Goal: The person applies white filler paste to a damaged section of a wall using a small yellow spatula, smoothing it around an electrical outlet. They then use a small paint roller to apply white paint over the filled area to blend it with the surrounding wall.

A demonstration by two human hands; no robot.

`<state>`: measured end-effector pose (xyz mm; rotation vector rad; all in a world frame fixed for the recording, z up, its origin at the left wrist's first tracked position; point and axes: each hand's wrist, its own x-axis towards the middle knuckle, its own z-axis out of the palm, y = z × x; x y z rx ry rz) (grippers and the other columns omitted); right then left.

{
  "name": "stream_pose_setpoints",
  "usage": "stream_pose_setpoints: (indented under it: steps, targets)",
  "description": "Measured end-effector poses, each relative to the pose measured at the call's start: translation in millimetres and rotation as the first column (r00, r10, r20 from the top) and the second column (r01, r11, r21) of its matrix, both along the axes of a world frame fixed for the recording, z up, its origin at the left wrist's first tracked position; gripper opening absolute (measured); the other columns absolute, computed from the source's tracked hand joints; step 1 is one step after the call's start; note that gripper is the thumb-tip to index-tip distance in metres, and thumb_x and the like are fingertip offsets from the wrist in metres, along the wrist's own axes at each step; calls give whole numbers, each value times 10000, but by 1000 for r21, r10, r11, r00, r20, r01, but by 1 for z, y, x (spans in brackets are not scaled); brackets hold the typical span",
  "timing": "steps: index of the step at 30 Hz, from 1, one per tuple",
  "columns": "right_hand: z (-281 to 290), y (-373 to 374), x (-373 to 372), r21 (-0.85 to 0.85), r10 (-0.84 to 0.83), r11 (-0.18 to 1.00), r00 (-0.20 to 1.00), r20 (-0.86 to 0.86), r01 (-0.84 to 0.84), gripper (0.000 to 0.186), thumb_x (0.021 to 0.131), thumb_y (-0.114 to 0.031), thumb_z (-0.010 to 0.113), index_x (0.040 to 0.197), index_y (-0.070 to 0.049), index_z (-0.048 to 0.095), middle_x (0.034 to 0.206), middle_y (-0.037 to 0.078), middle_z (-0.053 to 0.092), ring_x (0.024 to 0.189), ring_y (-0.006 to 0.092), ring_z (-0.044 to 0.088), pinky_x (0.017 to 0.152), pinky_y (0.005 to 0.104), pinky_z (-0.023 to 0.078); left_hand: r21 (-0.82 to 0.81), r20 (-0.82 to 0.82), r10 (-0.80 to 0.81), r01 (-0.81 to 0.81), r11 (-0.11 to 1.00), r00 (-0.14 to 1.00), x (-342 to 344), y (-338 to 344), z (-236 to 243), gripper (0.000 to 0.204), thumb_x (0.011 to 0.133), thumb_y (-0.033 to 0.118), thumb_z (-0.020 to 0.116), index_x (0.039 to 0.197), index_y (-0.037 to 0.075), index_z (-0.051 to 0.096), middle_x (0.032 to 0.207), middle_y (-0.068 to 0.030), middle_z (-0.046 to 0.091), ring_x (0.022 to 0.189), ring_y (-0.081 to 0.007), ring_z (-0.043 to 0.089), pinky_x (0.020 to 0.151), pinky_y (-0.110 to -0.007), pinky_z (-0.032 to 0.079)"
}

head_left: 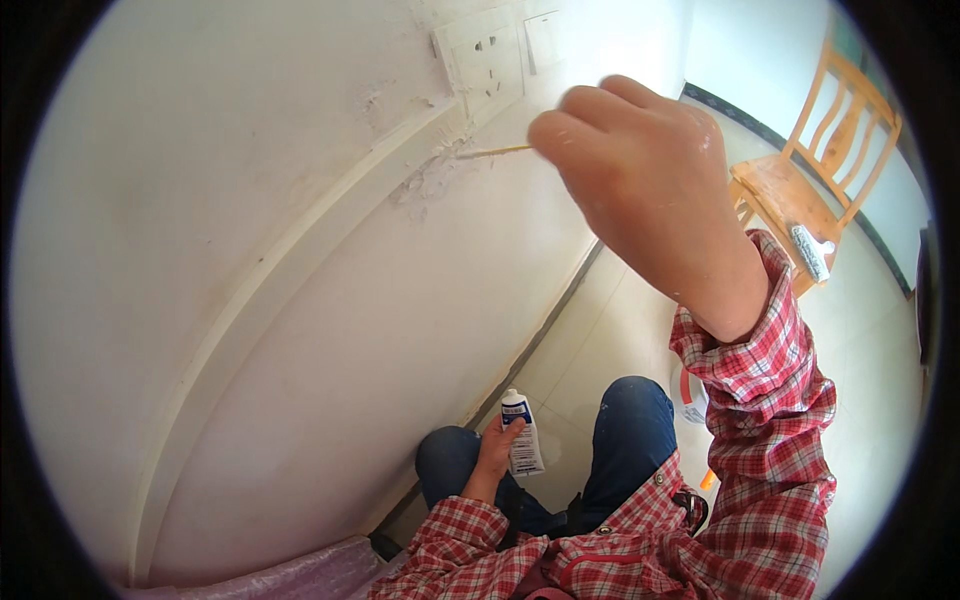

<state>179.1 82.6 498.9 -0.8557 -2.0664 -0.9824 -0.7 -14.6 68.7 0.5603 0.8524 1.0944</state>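
My right hand [650,180] is raised by the wall, its fingers closed on a thin yellowish tool [497,152] whose full shape I cannot make out. The tool's tip meets or nearly meets a rough, flaking white patch [425,185] just under a strip of cable trunking [260,275]. Down by my left knee, my left hand [490,457] grips a white and blue squeeze tube [524,450], capped end up. Above the patch sits a white wall socket [483,62], with a white switch plate [543,42] beside it. White specks mark my right hand.
A wooden chair [775,190] stands at the far right, with a white printed package [812,252] on its seat. A round object with a red edge [688,395] and an orange piece [709,480] lie partly behind my right sleeve. Purplish sheeting [290,575] runs along the lower left.
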Motion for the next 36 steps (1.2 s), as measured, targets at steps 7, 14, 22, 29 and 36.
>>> stream_pose_setpoints:
  steps: [7, 14, 22, 29, 36]
  targets:
    - [-21, -1, 23, -421, 87, 854, 882, -463, -305, 175, 800, 19, 600, 967, -29, 622, 789, 75, 588, 597, 143, 523, 533, 248, 409, -19, -17, 6, -6, 1000, 1000, 1, -1, 9, 102, 873, 151, 630, 949, 88, 604, 831, 8, 636, 723, -99, 603, 654, -259, 490]
    - [-34, -6, 14, -243, 248, 806, 680, -690, -540, 235, 747, 8, 674, 971, -21, 608, 794, 66, 570, 633, 114, 530, 555, 217, 418, -17, -44, 4, -5, 1000, 999, 0, 0, 15, 103, 875, 146, 626, 958, 87, 606, 834, 7, 639, 726, -99, 607, 654, -257, 491]
    - [-72, 4, -18, -100, 251, 915, 745, -618, -391, 232, 736, 17, 683, 948, -7, 592, 786, 90, 571, 635, 149, 568, 528, 237, 443, -7, -19, 2, -2, 1000, 1000, 3, 1, -7, 105, 877, 144, 622, 962, 84, 602, 842, 6, 638, 732, -98, 604, 659, -255, 489]
    - [-78, 4, -4, -209, 180, 843, 626, -759, -495, 238, 742, 5, 678, 963, 1, 589, 792, 83, 576, 668, 128, 554, 577, 220, 440, 7, -42, -1, 2, 1000, 999, 2, 0, -2, 124, 880, 158, 620, 974, 82, 591, 850, 5, 634, 745, -100, 603, 670, -261, 488]
    - [-70, -10, -7, -347, 91, 718, 575, -813, -604, 187, 771, -56, 664, 933, 12, 603, 781, 69, 582, 627, 99, 517, 547, 220, 406, -19, -60, -1, -1, 1000, 998, 1, 0, 2, 164, 870, 171, 637, 992, 75, 585, 857, -8, 634, 751, -121, 609, 676, -274, 493]
